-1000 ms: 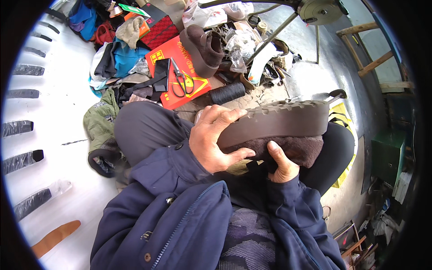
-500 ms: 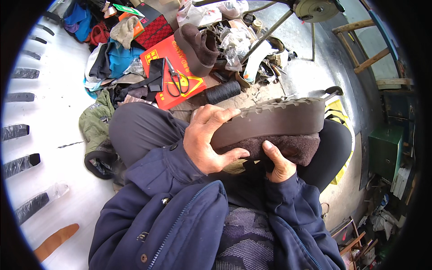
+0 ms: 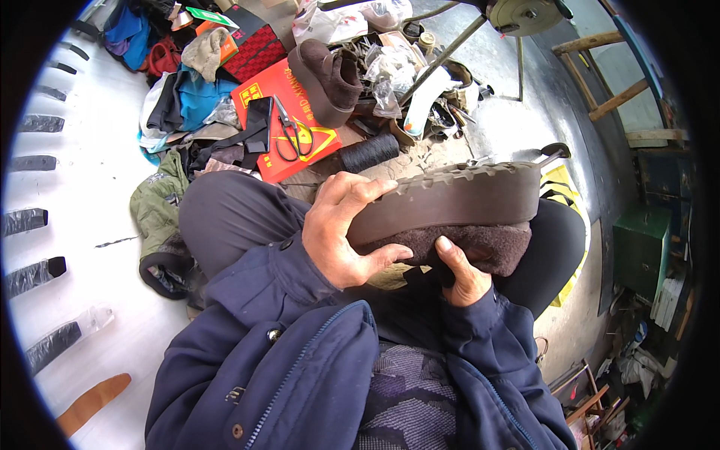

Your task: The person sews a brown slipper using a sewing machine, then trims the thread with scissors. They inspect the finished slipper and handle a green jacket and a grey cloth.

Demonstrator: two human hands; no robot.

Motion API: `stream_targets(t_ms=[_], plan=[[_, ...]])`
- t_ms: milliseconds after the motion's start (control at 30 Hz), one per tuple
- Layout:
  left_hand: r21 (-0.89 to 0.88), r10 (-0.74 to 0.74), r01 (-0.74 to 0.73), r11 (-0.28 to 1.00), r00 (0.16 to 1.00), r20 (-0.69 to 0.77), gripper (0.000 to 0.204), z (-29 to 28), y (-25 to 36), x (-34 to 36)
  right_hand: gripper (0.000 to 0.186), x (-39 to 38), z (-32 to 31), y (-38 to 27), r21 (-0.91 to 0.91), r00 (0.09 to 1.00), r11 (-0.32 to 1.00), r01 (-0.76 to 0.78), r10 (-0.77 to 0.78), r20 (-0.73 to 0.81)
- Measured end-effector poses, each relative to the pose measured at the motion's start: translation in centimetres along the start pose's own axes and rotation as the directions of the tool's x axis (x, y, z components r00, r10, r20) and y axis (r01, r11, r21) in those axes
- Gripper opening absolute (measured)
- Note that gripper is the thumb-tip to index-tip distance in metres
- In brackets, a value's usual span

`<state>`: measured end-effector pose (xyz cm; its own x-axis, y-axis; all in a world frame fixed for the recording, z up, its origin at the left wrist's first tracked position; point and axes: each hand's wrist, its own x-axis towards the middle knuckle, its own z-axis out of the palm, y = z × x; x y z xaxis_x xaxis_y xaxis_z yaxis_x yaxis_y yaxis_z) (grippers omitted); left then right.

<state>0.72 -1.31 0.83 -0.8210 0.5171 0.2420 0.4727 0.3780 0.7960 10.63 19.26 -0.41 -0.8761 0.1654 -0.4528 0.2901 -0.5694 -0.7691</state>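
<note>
brown shoe (image 3: 450, 206) is held sole up in both bare hands (image 3: 328, 244).

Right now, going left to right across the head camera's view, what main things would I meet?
Brown insole-shaped piece → green garment → black phone → scissors → held brown shoe, sole up → green box.

On my feed I see one dark brown shoe (image 3: 450, 212): fuzzy upper (image 3: 499, 251), thick smooth-walled sole (image 3: 480, 202), chunky tread (image 3: 465, 175). Upside down, side toward me, long axis left to right, right end slightly higher. Held between left hand (image 3: 341, 231) and right hand (image 3: 463, 276).
</note>
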Motion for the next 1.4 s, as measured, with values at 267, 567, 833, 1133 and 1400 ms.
stream_targets(t_ms=[267, 567, 833, 1133, 1400], plan=[[0.000, -0.038, 0.038, 0.999, 0.999, 0.004, 0.082, 0.0, 0.2, -0.1, 0.052, -0.1, -0.3, -1.0, 0.118, 0.983, 0.991, -0.060, 0.038, 0.181], [0.012, -0.021, 0.022, 1.000, 1.000, -0.023, 0.082, 0.1, 0.1, -0.1, 0.053, 0.0, 0.3, -1.1, 0.064, 0.988, 0.993, -0.099, 0.091, 0.125], [-0.021, -0.005, 0.004, 1.000, 1.000, -0.006, 0.085, -0.5, -0.2, 0.1, 0.051, -0.5, 0.5, -1.9, 0.062, 0.974, 0.993, -0.103, 0.088, 0.210], [-0.026, -0.007, 0.007, 1.000, 1.000, -0.012, 0.085, -0.6, -0.2, 0.1, 0.049, -0.5, 0.2, -1.5, 0.098, 0.965, 0.988, -0.122, 0.094, 0.245], [-0.019, -0.014, 0.014, 1.000, 1.000, -0.016, 0.083, 0.3, 0.0, 0.2, 0.041, 0.0, -0.4, 0.1, 0.212, 0.984, 0.963, -0.163, 0.145, 0.101]])
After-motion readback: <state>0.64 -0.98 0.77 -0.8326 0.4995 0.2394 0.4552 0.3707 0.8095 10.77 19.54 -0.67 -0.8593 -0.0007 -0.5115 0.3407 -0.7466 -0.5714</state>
